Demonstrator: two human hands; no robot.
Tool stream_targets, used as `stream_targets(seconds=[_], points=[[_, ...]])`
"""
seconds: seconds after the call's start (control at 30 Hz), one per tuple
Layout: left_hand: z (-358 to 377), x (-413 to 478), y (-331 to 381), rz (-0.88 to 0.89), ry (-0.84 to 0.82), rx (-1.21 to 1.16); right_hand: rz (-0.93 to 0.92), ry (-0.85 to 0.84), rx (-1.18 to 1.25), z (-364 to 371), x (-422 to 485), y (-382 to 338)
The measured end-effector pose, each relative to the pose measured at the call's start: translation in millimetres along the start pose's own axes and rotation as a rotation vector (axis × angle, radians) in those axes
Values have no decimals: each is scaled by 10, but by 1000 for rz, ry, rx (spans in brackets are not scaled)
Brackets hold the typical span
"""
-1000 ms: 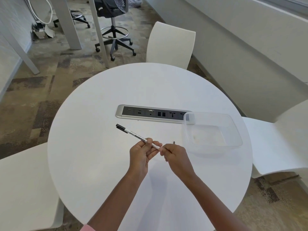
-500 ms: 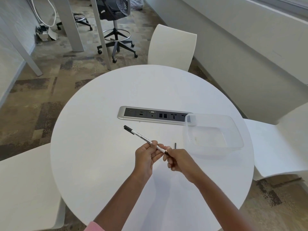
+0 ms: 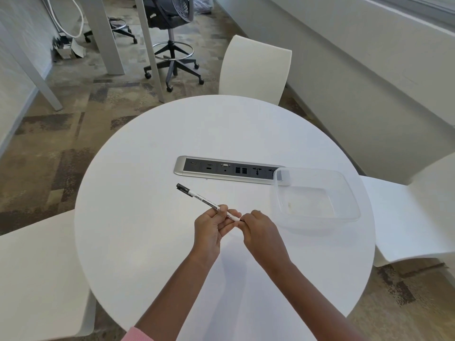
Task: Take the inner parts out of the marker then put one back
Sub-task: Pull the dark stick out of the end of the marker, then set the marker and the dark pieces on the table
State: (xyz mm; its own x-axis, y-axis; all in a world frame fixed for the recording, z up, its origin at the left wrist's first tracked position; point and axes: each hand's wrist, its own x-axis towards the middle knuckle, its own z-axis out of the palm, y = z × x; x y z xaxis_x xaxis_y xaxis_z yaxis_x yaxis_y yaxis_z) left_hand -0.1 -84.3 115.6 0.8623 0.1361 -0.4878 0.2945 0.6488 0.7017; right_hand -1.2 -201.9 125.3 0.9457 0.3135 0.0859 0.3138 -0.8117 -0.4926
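Right hand back at the marker's rear end

Left hand (image 3: 213, 226) fingers grip the marker (image 3: 208, 203); right hand (image 3: 258, 231), apart 0.5 s ago, now pinches there, probably reinserting 1 part.

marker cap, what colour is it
Black, on the far end of the white marker held in the left hand; clearest in the head view.
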Motion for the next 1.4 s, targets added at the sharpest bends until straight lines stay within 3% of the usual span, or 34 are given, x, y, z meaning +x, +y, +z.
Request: stream_targets(seconds=[0.13, 0.27, 0.4, 0.77, 1.0, 1.4], points=[[10, -18, -51, -31, 1, 24, 263, -150, 350, -49, 28, 19], [-317, 175, 306, 75, 189, -149, 655, -275, 853, -197, -40, 282], [-455, 244, 476, 112, 168, -63, 782, -265, 969, -247, -17, 516], [-356, 209, 168, -7, 142, -129, 609, -137, 352, 286, 109, 581], [-319, 176, 95, -58, 144, -131, 580, -73, 181, 531, 133, 599], [-312, 204, -15, -154, 119, -116, 481, -123, -50, 666, 242, 544]])
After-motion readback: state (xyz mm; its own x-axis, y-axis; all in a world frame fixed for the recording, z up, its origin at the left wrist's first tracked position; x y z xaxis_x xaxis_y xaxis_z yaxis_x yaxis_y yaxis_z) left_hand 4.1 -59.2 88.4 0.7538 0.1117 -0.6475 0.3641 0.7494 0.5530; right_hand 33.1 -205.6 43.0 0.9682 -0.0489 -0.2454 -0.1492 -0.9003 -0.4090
